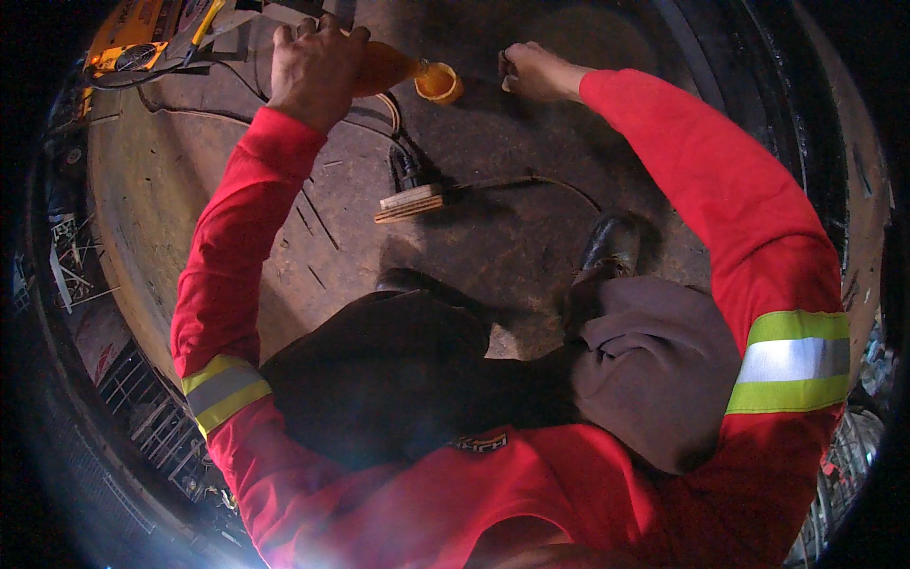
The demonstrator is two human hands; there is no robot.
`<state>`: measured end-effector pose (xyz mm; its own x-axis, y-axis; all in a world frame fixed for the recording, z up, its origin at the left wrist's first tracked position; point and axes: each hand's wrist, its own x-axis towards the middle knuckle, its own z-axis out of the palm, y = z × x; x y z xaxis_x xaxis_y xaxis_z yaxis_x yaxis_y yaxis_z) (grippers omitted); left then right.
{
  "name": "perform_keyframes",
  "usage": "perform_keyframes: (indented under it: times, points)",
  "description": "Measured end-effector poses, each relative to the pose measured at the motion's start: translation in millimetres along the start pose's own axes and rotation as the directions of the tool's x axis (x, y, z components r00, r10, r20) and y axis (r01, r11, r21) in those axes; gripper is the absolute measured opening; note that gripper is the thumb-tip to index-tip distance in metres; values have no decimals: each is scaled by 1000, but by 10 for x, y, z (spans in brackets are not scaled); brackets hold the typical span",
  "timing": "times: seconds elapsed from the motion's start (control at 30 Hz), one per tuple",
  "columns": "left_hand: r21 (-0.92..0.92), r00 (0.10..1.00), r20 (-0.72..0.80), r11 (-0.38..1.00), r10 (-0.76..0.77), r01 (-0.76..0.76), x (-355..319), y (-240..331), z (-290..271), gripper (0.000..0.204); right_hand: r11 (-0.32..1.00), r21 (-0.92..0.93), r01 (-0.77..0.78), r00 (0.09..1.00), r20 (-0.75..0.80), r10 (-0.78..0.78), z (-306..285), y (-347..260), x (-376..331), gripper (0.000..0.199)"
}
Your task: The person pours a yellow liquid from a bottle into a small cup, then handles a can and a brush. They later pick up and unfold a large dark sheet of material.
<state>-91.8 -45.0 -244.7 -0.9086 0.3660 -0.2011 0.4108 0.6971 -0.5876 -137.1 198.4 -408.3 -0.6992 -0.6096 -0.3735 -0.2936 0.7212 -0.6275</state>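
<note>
My left hand (318, 74) is wrapped round an orange bottle (384, 68), which lies tilted with its narrow neck pointing right. Just past the neck is a small orange cup (439, 85) with its round opening showing. Whether the neck touches the cup, and whether anything flows between them, I cannot make out. To the right of the cup, apart from it, my right hand (540, 74) is closed with its fingers curled in. Anything inside those fingers is hidden.
A cable with a dark connector (406, 171) ends by a stacked wooden block (409, 203) on the brown, worn surface. Thin dark rods (320, 220) lie left of it. An orange machine (133, 43) stands at the far left. My dark shoe (611, 243) rests near the middle right.
</note>
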Motion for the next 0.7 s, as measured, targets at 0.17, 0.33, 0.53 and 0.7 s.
perform_keyframes:
  times: [0.17, 0.33, 0.53, 0.7]
  points:
    - [-12, 1000, 31, 1000, 2, -2, 28, 3, -1, 60, 1000, -3, -21, 999, 25, 21, 9, 22, 20, 16]
    - [-10, 999, 46, 1000, -13, 14, 16, 9, -25, 60, 1000, -13, -4, 1000, -1, 4, -8, -34, -7, 17]
    - [12, 999, 44, 1000, -8, 8, 36, 38, -58, 58, 1000, -7, 0, 1000, 3, 0, 8, 20, 10, 17]
    - [12, 996, 92, 1000, -2, 1, 39, 36, -51, 55, 1000, -19, -8, 1000, 3, 8, -18, -32, -26, 16]
